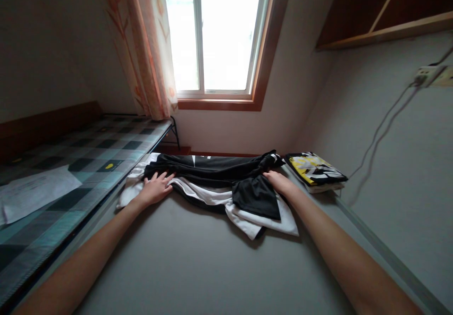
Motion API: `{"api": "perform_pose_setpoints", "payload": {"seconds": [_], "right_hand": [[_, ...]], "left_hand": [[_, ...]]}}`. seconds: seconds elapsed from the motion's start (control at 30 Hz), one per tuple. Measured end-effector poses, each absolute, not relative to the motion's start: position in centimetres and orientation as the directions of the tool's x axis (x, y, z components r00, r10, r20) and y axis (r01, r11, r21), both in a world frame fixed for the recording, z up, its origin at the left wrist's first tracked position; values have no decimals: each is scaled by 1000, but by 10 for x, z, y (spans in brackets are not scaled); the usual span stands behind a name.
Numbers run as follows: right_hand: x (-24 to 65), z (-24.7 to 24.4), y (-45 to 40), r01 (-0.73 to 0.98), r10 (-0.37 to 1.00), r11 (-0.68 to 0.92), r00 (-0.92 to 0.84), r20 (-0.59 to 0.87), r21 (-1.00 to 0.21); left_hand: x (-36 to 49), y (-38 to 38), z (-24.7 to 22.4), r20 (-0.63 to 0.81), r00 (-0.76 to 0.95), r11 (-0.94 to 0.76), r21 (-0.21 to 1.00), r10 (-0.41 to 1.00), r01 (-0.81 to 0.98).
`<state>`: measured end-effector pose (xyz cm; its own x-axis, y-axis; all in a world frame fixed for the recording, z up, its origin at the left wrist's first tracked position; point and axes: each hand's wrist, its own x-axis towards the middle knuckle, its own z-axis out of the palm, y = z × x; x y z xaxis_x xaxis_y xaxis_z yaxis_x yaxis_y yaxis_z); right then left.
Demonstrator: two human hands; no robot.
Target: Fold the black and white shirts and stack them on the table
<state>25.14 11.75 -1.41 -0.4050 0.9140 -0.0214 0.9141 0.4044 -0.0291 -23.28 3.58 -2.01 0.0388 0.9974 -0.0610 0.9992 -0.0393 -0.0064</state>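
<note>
A black-and-white T-shirt (208, 177) lies bunched across the far part of the grey table (205, 263), with a black sleeve and white cloth spread toward me on its right. My left hand (156, 188) rests on the shirt's left end, its fingers spread over the black and white fabric. At the right end, my right hand (278, 182) grips the dark cloth; its thumb shows, while the other fingers are mostly hidden. Whether this is a single garment or layered ones is hard to tell.
Folded clothes (314, 168) with a yellow, black and white print sit at the far right. Along the left runs a bed with a checked mattress (120, 145), papers (40, 192) lying on it. A cable (385, 116) hangs down the right wall below a shelf (389, 31).
</note>
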Motion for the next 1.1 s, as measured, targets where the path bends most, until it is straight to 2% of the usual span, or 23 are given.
{"api": "perform_pose_setpoints", "payload": {"seconds": [0.13, 0.27, 0.37, 0.47, 0.63, 0.9, 1.1], "right_hand": [[242, -12, 127, 940, 939, 340, -341, -36, -25], [239, -8, 122, 947, 947, 320, -320, -12, 19], [239, -4, 114, 947, 950, 310, -311, 5, 81], [238, 4, 108, 945, 955, 296, -296, -19, 138], [235, 16, 91, 944, 963, 270, -269, -36, 188], [252, 21, 29, 936, 954, 301, -295, -62, 182], [266, 30, -14, 940, 956, 291, -276, -101, 178]], "left_hand": [[-233, 46, -14, -36, 46, -46, 4, 998, 999], [-230, 44, -13, 71, 84, -85, 1, 994, 996], [-224, 39, -14, 168, 118, -113, -38, 979, 993], [-220, 34, -11, 204, 159, -138, -111, 966, 984], [-232, 18, -3, 165, 237, -212, -152, 958, 965], [-256, -44, 3, 30, 369, -368, -31, 929, 929], [-256, -65, 13, 40, 402, -403, -1, 915, 915]]}}
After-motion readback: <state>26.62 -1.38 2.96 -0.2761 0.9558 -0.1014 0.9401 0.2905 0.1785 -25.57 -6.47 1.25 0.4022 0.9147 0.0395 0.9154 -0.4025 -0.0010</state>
